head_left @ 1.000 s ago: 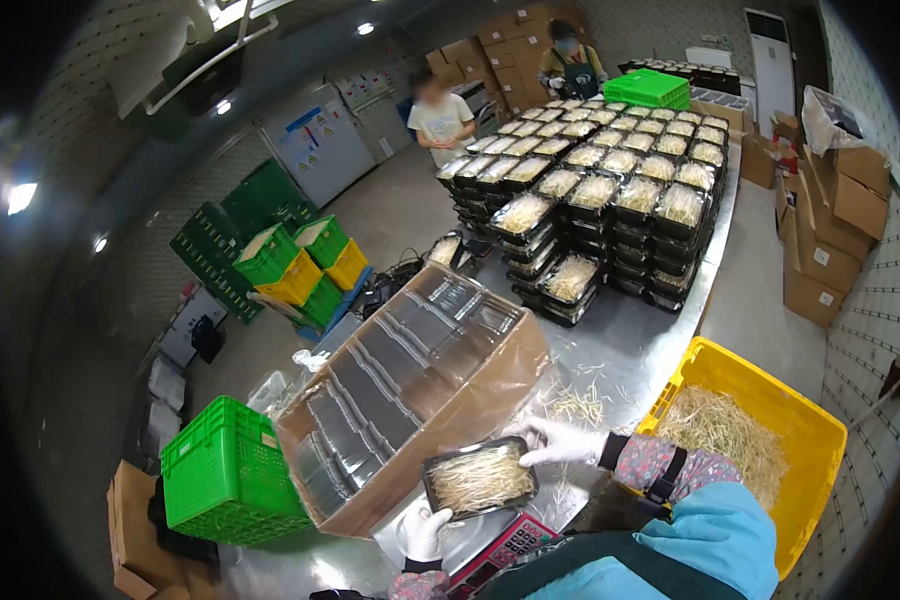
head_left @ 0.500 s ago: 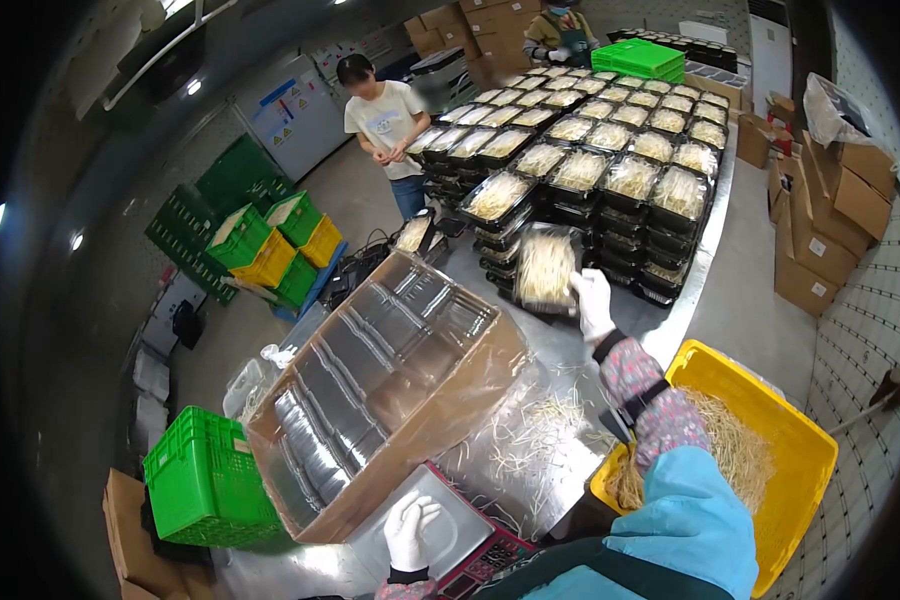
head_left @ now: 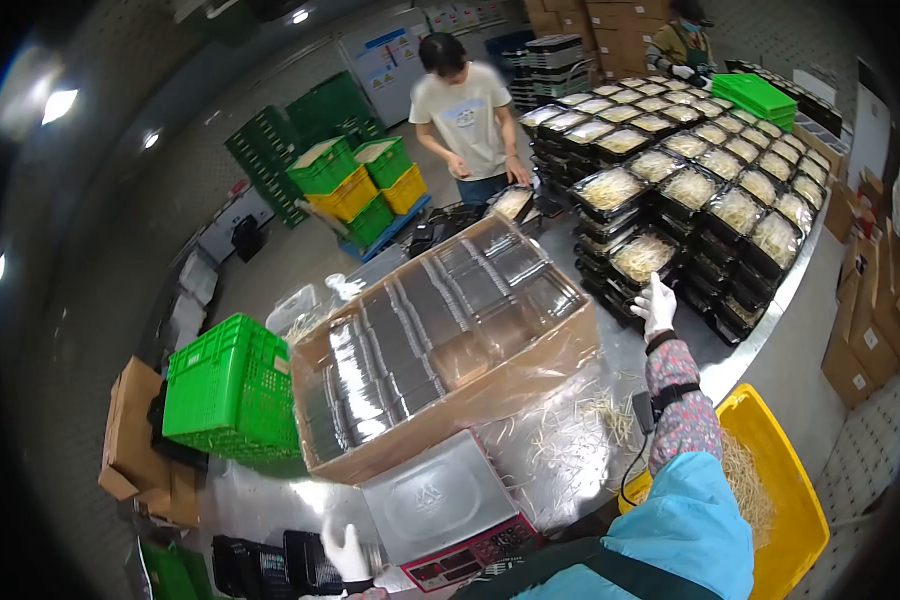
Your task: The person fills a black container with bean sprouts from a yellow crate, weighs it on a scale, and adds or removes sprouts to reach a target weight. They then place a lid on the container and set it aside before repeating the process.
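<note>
My right hand [head_left: 656,308], in a white glove, reaches out with extended fingers at the near edge of a black tray of pale sprouts [head_left: 642,258]. That tray has a clear cover and sits on a low stack, beside taller stacks of the same packs [head_left: 735,210]. My left hand [head_left: 345,552], also white-gloved and slightly blurred, is at the table's near edge with fingers apart. It is right beside some empty black trays [head_left: 260,565], left of the scale [head_left: 438,495] with its bare metal plate.
A carton of clear plastic lids [head_left: 440,345] stands mid-table, with a green crate [head_left: 232,385] to its left. Loose strands [head_left: 575,440] litter the metal table. A yellow bin [head_left: 785,500] of strands is at my right. A person [head_left: 465,125] stands across the table.
The sprout tray held tilted in my right hand now lies on the stack, and the fingers have loosened. My left hand moved from the scale left to the black trays. The view shifted.
</note>
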